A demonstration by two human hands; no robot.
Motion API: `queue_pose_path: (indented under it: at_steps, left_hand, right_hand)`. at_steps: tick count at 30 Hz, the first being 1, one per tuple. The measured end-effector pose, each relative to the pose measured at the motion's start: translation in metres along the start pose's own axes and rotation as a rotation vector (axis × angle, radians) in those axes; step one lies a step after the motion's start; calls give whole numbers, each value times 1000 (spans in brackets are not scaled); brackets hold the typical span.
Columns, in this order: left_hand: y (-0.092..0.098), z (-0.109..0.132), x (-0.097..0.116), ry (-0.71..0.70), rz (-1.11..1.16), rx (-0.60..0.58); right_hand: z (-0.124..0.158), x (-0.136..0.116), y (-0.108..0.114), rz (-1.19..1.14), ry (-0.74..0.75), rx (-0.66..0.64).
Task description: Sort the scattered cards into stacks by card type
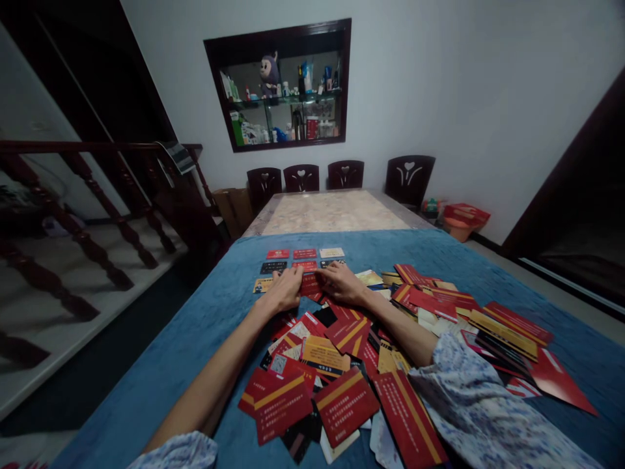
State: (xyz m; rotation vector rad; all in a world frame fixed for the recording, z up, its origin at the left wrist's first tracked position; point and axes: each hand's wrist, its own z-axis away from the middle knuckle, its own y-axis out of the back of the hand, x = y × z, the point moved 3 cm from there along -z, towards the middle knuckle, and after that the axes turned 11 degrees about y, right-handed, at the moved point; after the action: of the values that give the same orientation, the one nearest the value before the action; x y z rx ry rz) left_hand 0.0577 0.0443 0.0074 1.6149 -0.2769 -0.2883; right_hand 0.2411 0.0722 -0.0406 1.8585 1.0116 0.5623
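Note:
Both my arms reach forward over a blue cloth on a long table. My left hand and my right hand meet on a red card, fingers pinched on its two ends. Just beyond it lie small cards in neat rows: a red card, another red one, a pale card, a black card and a yellow card. A loose heap of red, yellow and black cards spreads under my forearms and off to the right.
The table's bare marble top runs on past the cloth to several dark chairs. A wall niche holds bottles and a plush toy. A wooden stair railing stands left. A red box sits on the floor at right.

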Motion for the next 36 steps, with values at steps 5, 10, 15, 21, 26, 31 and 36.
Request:
queue_pose_path:
  at_steps: [5,10,15,21,26,31,36]
  left_hand:
    - [4,2,2,0,-5,-4]
    - [6,3,1,6,18,-8]
    - [6,1,0,-6,38,-12]
    - [3,-2,-6,-37,75,-17]
    - [-1,-6,-13,-21,81,-22]
    - [-2,-9,-15,-7,57,4]
    - [3,-7,-12,4,55,17]
  right_hand:
    - [0,2,-1,-4,22,24]
    - [2,4,1,-32,13,27]
    - [3,6,2,-40,-5,24]
    - [3,6,5,-36,-22,11]
    - [4,6,8,-31,-21,20]
    - [3,4,10,-22,-7,36]
    - [-1,2,11,-3,-60,-24]
